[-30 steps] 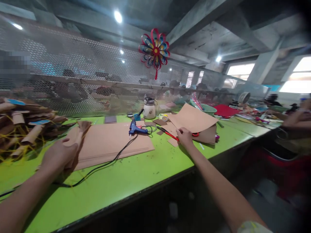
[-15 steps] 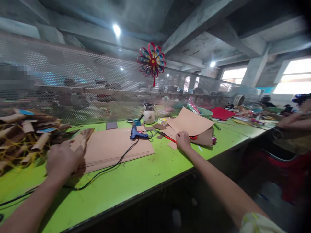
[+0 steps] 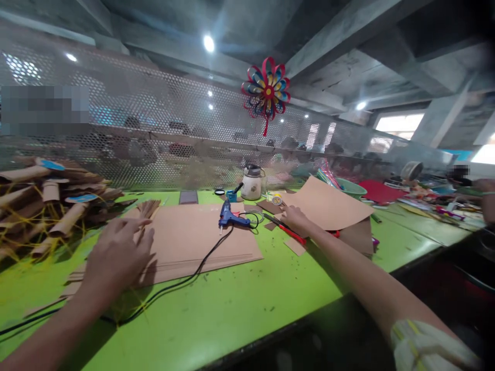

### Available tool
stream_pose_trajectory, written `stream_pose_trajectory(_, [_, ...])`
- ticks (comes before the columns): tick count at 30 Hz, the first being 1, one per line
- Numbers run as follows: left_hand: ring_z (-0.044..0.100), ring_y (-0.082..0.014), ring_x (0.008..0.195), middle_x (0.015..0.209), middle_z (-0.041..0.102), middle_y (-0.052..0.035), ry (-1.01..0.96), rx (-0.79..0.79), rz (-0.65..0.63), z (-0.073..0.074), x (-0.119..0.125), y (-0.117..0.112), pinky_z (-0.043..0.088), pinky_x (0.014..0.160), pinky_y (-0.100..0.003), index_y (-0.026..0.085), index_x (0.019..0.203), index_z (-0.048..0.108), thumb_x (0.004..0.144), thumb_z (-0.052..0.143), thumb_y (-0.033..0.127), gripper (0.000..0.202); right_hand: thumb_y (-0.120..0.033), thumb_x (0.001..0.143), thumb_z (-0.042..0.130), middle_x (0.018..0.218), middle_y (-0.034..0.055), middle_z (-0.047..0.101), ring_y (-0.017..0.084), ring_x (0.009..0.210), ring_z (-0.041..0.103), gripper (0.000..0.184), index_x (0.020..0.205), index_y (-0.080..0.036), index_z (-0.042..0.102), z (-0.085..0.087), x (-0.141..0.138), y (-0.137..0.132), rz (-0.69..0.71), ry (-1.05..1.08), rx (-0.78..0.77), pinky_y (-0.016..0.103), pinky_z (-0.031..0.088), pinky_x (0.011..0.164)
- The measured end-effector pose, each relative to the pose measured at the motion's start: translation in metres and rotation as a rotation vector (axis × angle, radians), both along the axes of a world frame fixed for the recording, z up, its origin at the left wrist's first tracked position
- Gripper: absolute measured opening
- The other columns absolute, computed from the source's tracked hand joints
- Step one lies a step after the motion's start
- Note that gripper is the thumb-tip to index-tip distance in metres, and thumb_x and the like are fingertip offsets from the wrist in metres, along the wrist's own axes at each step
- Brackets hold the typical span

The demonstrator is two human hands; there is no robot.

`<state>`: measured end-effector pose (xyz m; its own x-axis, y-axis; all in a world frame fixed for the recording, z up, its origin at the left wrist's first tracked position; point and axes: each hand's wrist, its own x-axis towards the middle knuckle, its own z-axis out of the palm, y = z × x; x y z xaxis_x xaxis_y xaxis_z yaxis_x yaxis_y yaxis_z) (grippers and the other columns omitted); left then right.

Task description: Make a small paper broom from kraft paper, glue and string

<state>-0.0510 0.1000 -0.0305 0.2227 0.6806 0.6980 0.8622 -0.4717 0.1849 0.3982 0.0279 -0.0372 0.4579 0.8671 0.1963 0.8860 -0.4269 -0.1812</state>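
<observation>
My left hand [image 3: 118,252] lies over brown paper strips at the left, thumb apart and fingers stretched. A fanned bundle of brown paper [image 3: 148,208] shows just beyond its fingertips; contact there is hard to make out. Beside it is a stack of brown kraft paper [image 3: 181,250]. On the stack rests a blue glue gun [image 3: 232,219] with a black cable [image 3: 185,278]. My right hand [image 3: 296,219] reaches over small brown scraps, fingers extended, by red-handled scissors [image 3: 292,234]. Under its wrist and to the right is a large brown sheet [image 3: 328,203].
A pile of brown paper rolls [image 3: 64,221] with yellow strings stands at the left. Behind are a white jug [image 3: 252,188], a tape roll [image 3: 277,199] and a perforated metal screen [image 3: 174,118]. A green basin [image 3: 351,190] stands at the right. A flower-shaped pinwheel [image 3: 268,90] hangs above.
My right hand has left the large sheet's edge and moved left towards the scraps beside the scissors. My left hand's fingers have loosened from the folded brown paper. The view has turned left.
</observation>
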Motion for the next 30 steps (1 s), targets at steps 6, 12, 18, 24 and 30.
stream_pose_trajectory(6, [0.057,-0.0249,0.092,0.103,0.053,-0.0078,-0.040,-0.009,-0.050,0.002,0.005,-0.008,0.044,0.091,-0.035,0.021,0.105,0.060,0.089,0.042,0.039,0.030,-0.033,0.094,0.057,0.122,0.0091,0.059,0.022,0.102,0.062,0.032,0.121,-0.017,0.057,0.017,0.025,-0.021,0.099,0.034,-0.158,0.043,0.053,0.085])
stream_pose_trajectory(12, [0.058,-0.0228,0.090,0.099,0.054,-0.0065,-0.045,-0.014,-0.062,0.004,0.006,-0.010,0.044,0.090,-0.033,0.018,0.106,0.062,0.087,0.044,0.037,0.031,-0.031,0.091,0.061,0.126,0.0105,0.058,0.024,0.107,0.060,0.037,0.125,-0.017,0.056,0.016,0.035,-0.062,0.181,0.021,-0.296,0.044,0.050,0.090])
stream_pose_trajectory(18, [0.058,-0.0241,0.092,0.101,0.057,-0.0089,-0.040,-0.054,-0.108,0.002,0.008,-0.008,0.042,0.092,-0.035,0.015,0.106,0.064,0.087,0.043,0.036,0.035,-0.007,0.068,0.075,0.138,0.0121,0.053,0.028,0.125,0.047,0.081,0.141,-0.024,0.046,0.003,0.038,-0.082,0.251,-0.088,-0.315,0.035,0.039,0.100])
stream_pose_trajectory(24, [0.059,-0.0238,0.096,0.103,0.059,-0.0092,-0.035,-0.133,-0.079,0.001,0.005,-0.002,0.042,0.093,-0.035,0.016,0.106,0.063,0.086,0.041,0.038,0.037,-0.026,0.093,0.057,0.130,0.0104,0.056,0.026,0.117,0.053,0.034,0.125,-0.017,0.056,-0.002,0.047,-0.075,0.213,-0.246,-0.176,0.047,0.044,0.097])
stream_pose_trajectory(30, [0.061,-0.0252,0.095,0.107,0.060,-0.0112,0.000,-0.170,-0.068,-0.001,0.004,0.003,0.044,0.090,-0.037,0.015,0.104,0.064,0.085,0.034,0.041,0.044,-0.031,0.095,0.055,0.123,0.0089,0.059,0.022,0.106,0.060,0.027,0.119,-0.019,0.059,-0.001,0.067,-0.062,0.112,-0.353,-0.046,0.044,0.050,0.091])
